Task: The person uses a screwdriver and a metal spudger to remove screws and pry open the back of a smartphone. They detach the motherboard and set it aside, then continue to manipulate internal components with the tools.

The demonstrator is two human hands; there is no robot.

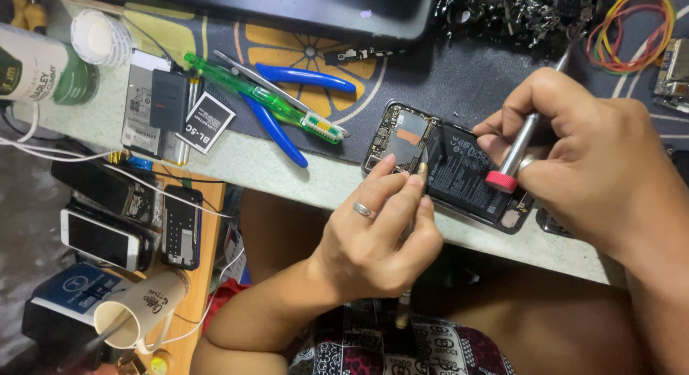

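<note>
Left hand (377,238) pinches thin tweezers (422,175), tip on open phone (448,167). Right hand (581,152) closed around screwdriver (518,149) just beside. Best keep both tips steady, press softly.

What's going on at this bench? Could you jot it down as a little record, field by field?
Setting: cluttered repair bench with a dark mat
Opened phone: back off, black battery showing, lying at the bench edge
Left hand: pinches a thin tool whose tip meets the phone
Right hand: grips a red-ended screwdriver above the phone
Nearby: blue-handled pliers, green tool, rubber bands, spare phones
</note>
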